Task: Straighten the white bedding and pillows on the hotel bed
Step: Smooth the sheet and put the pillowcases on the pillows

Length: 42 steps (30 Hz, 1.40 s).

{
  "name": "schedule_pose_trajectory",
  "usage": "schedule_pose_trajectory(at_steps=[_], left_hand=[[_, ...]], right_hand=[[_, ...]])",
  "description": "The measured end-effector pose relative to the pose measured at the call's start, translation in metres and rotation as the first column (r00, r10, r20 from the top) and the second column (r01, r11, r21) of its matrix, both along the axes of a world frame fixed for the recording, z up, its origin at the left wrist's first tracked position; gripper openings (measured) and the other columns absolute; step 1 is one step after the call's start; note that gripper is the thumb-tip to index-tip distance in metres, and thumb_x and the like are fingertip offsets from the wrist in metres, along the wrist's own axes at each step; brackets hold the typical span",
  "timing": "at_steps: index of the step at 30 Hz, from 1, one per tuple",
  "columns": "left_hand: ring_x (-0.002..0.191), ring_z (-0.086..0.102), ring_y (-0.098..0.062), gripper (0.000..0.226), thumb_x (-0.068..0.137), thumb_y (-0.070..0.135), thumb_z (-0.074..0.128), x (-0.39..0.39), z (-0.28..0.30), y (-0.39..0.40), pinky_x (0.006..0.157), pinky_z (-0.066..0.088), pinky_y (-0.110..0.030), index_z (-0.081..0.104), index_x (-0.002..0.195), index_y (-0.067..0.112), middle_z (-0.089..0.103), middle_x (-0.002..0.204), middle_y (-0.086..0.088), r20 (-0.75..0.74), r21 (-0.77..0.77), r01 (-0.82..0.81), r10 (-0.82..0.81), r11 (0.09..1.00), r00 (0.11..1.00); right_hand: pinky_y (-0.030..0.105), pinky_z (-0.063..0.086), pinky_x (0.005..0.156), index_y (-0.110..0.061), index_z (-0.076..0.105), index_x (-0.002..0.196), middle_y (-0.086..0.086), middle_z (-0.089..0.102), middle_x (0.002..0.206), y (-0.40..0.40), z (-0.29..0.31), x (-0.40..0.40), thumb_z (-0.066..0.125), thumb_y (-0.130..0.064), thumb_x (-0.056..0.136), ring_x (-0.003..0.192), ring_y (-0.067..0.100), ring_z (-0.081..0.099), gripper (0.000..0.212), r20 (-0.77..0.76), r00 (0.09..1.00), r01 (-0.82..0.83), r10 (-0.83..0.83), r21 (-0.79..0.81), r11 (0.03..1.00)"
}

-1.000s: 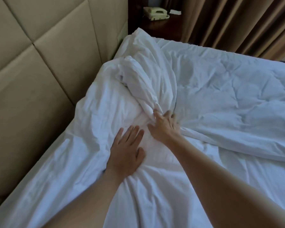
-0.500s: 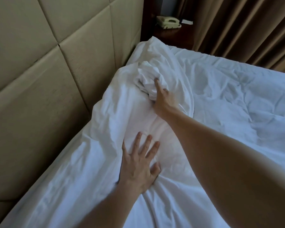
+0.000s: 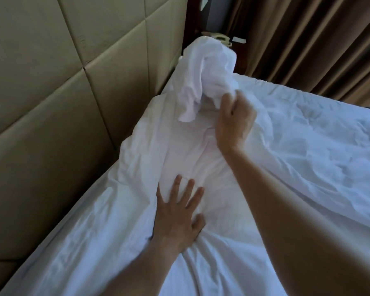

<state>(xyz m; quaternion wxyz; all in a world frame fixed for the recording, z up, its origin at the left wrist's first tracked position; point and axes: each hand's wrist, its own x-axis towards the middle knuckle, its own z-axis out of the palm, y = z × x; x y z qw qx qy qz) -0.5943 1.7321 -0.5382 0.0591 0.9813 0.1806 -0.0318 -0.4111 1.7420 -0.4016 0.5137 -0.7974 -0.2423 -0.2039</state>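
White bedding covers the bed, and a wrinkled duvet spreads across its right side. My right hand is closed on a bunched fold of white sheet and holds it lifted above the mattress near the head of the bed. Farther down, my left hand lies flat with its fingers spread, pressing on the sheet. No pillow can be made out as a separate shape.
A beige padded headboard runs along the left edge of the bed. Behind the lifted fold sits a telephone on a dark nightstand. Brown curtains hang at the back right.
My right hand has slid up the bed, taken hold of the bunched fold and raised it toward the headboard end. My left hand stays pressed flat on the sheet.
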Motion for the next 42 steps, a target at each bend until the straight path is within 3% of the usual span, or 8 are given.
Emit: schedule_pose_trajectory(at_steps=[2,5,10,17,25,34,39,42], left_hand=[[0.151,-0.008,-0.031,0.070,0.092,0.062,0.024,0.001,-0.002,-0.002,0.109,-0.009,-0.072,0.007,0.155,0.038,-0.001,0.165,0.005,-0.033,0.084,0.006,-0.003,0.996,0.999],[0.151,-0.001,-0.032,0.074,0.089,0.063,0.026,-0.007,0.001,-0.006,0.110,-0.001,-0.066,0.011,0.156,0.035,0.005,0.165,0.003,-0.039,0.047,-0.048,0.050,0.998,0.998],[0.151,-0.002,-0.035,0.077,0.086,0.065,0.019,-0.035,0.000,-0.014,0.114,0.002,-0.058,0.013,0.156,0.033,0.005,0.165,0.003,-0.086,0.020,-0.044,0.045,0.999,0.995],[0.151,-0.009,-0.029,0.065,0.099,0.046,0.020,-0.088,0.033,-0.050,0.102,-0.035,-0.034,0.010,0.158,0.020,0.001,0.165,-0.002,-0.078,0.074,-0.089,0.094,0.993,0.992],[0.144,0.034,-0.028,0.060,0.089,0.031,0.036,-0.177,0.040,-0.108,0.120,0.011,-0.039,0.050,0.141,0.004,0.045,0.150,-0.012,-0.006,-0.069,-0.198,0.199,0.978,0.980],[0.147,0.028,-0.018,0.068,0.083,0.026,0.037,-0.342,0.023,-0.237,0.118,0.019,-0.047,0.040,0.149,0.010,0.034,0.157,-0.003,-0.130,-0.016,-0.392,0.387,0.920,0.913],[0.131,0.050,-0.024,0.085,0.076,0.035,0.070,-0.411,0.011,-0.268,0.111,0.033,-0.051,0.032,0.148,0.010,0.052,0.141,-0.009,-0.161,-0.100,-0.701,0.684,0.706,0.711],[0.125,0.043,-0.032,0.107,0.077,0.042,0.077,-0.430,0.009,-0.242,0.097,0.044,-0.045,0.010,0.155,0.012,0.040,0.138,-0.015,-0.131,-0.231,-0.881,0.884,0.412,0.448]], right_hand=[[0.033,0.039,0.066,-0.020,0.049,0.072,0.008,0.060,0.073,-0.009,-0.034,-0.013,0.048,-0.036,0.099,0.078,0.028,0.064,0.031,-0.173,0.964,-0.259,0.200,-0.472,0.842],[0.042,0.029,0.111,-0.037,0.042,0.139,0.008,0.044,0.146,-0.031,-0.084,-0.038,0.046,-0.057,0.094,0.139,0.029,0.037,0.050,-0.518,0.826,-0.563,0.224,-0.783,0.265],[0.044,0.000,0.123,-0.041,0.004,0.156,-0.004,0.006,0.165,-0.061,-0.081,-0.062,0.038,-0.064,0.095,0.153,0.020,-0.004,0.073,-0.691,0.703,-0.693,0.168,-0.613,0.378],[0.048,-0.015,0.119,-0.029,-0.016,0.155,-0.008,-0.025,0.162,-0.172,-0.121,-0.166,0.014,-0.057,0.101,0.146,0.014,-0.028,0.068,-0.615,0.784,-0.617,0.088,-0.755,0.222],[0.060,-0.014,0.115,-0.028,-0.024,0.152,-0.002,-0.031,0.160,-0.221,-0.113,-0.253,0.012,-0.068,0.095,0.147,0.019,-0.030,0.079,-0.690,0.723,-0.677,0.017,-0.705,0.211],[0.077,-0.004,0.107,-0.018,-0.046,0.137,0.021,-0.041,0.151,-0.269,-0.085,-0.330,0.057,-0.090,0.058,0.141,0.042,-0.034,0.148,-0.632,0.769,-0.597,0.098,-0.764,-0.247],[0.081,0.002,0.103,-0.029,-0.051,0.133,0.019,-0.052,0.144,-0.306,-0.105,-0.359,0.073,-0.079,0.054,0.136,0.040,-0.043,0.155,-0.648,0.756,-0.599,0.094,-0.742,-0.301],[0.081,0.006,0.104,-0.032,-0.049,0.135,0.018,-0.052,0.143,-0.314,-0.116,-0.375,0.077,-0.073,0.056,0.138,0.039,-0.042,0.155,-0.621,0.781,-0.587,0.066,-0.766,-0.261]])
